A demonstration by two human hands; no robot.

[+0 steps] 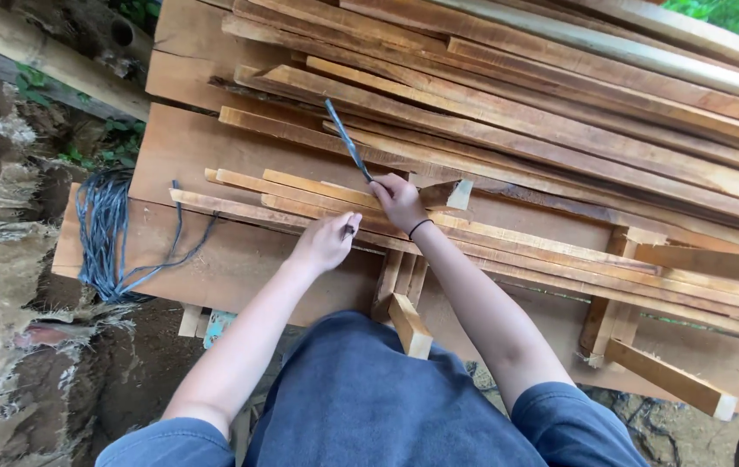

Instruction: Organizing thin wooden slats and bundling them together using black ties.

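Note:
My right hand [398, 201] rests on a bundle of thin wooden slats [317, 197] and pinches a dark blue plastic strap [348, 141] that sticks up and away from it. My left hand [326, 243] is closed on the other end of the strap, near the front edge of the slats. The slats lie across a wide wooden plank [239, 259]. A black band circles my right wrist.
A bunch of loose blue straps [105, 232] hangs over the plank's left end. A large stack of long boards [559, 95] fills the back and right. Short wooden offcuts [410, 326] jut out below the plank. Bare earth lies to the left.

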